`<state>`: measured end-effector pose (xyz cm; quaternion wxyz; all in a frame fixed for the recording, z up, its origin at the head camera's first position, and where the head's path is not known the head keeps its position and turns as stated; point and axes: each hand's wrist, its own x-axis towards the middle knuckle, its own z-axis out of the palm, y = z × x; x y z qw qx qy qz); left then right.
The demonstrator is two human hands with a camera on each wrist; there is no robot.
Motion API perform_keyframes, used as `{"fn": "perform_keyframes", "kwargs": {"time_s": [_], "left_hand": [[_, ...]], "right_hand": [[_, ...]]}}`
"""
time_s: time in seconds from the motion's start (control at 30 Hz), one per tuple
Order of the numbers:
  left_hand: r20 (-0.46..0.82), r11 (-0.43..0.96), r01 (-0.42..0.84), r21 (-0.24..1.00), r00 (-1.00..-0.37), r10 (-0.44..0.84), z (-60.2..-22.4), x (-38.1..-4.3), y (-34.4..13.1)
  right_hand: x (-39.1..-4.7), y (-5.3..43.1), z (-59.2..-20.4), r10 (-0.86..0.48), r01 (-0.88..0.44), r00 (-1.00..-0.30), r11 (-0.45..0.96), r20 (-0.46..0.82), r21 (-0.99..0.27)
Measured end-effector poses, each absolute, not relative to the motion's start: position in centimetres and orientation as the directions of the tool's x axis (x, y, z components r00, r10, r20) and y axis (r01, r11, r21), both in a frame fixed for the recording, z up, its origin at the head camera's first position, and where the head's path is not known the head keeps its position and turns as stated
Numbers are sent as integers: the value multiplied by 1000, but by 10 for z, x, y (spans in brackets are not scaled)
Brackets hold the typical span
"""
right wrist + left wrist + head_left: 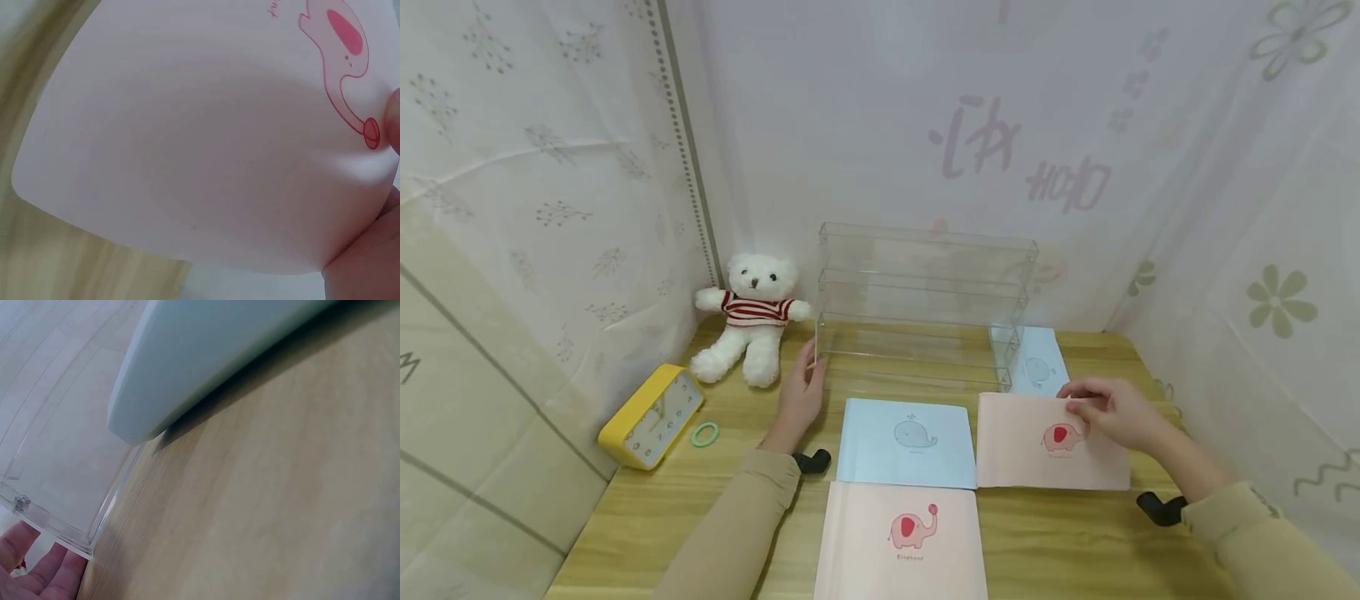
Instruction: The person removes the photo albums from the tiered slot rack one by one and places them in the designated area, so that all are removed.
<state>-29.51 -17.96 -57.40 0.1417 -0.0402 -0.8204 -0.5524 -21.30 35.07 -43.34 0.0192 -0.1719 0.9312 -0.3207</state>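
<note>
My right hand [1116,410] pinches the top edge of a pink elephant booklet [1011,442], its thumb on the cover; the right wrist view shows the cover [162,137] bending slightly at the grip. At the lower left end of a clear tiered acrylic rack [917,339], my left hand [801,392] rests its fingers against the outside of the side panel. Those fingers [65,575] show only in part in the left wrist view. A blue whale booklet [880,442] lies in front of the rack, and another pink elephant booklet [865,558] lies nearer.
Behind the right hand, a second blue whale booklet [1037,354] lies partly covered beside the rack. A white teddy bear [756,312] in a striped top sits left of the rack. Nearer are a yellow clock [640,425] and a green ring [705,434]. Curtains surround the wooden table [1060,542].
</note>
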Motion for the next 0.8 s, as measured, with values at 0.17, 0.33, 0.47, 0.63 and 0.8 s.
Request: {"fn": "perform_keyframes", "kwargs": {"time_s": [0.17,0.33,0.47,0.63,0.8], "left_hand": [[271,385,218,897,-959,-88,-572,-296,-179],[270,384,215,898,-958,-96,-572,-296,-179],[285,383,228,895,-954,-98,-571,-297,-179],[286,389,226,893,-953,-102,-569,-296,-178],[304,397,243,885,-948,-97,-574,-297,-179]], "right_hand": [[-212,359,-446,-297,-246,-955,759,15,-602],[-212,364,-455,-289,-240,-957,778,8,-580],[-213,365,-461,-304,-272,-952,799,29,-536],[-212,364,-469,-301,-284,-953,834,40,-473],[-209,363,-477,-295,-277,-955,833,40,-480]]}}
